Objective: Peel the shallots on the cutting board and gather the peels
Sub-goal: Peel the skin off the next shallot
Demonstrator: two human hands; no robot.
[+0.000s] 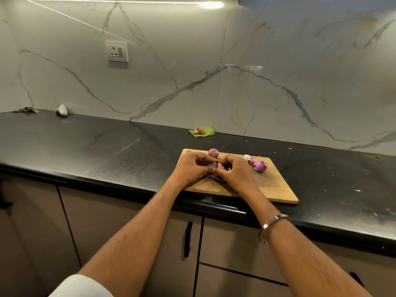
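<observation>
Peeling away over the board (276,187): both hands meet near its left-middle, working on one shallot (212,166) that sits squeezed between them, only a sliver of purple showing. Left hand (191,168) has its fingers curled around the shallot from the left side, and right hand (235,170) comes in from the right with fingertips pinching at it, so both grips are closed tight on that one bulb. Just under the hands, on the board, there's a small heap of purple peels (211,177), partly hidden by the fingers. Another shallot, the back one (213,152), sits at the far edge of the board right behind the hands, looks like it's still got its skin on. Off to the right on the board there's a cluster of two purple bulbs (258,165) touching each other, with a small white piece (246,156) just beside them, can't tell what that one is. Board itself lies on a black counter (96,146), near its front edge. Further back against the marble wall (278,82) sits a green leaf (202,132) with a few brown bits on it. Right wrist has a metal bangle (274,221). Wall socket (117,51) up on the left.
</observation>
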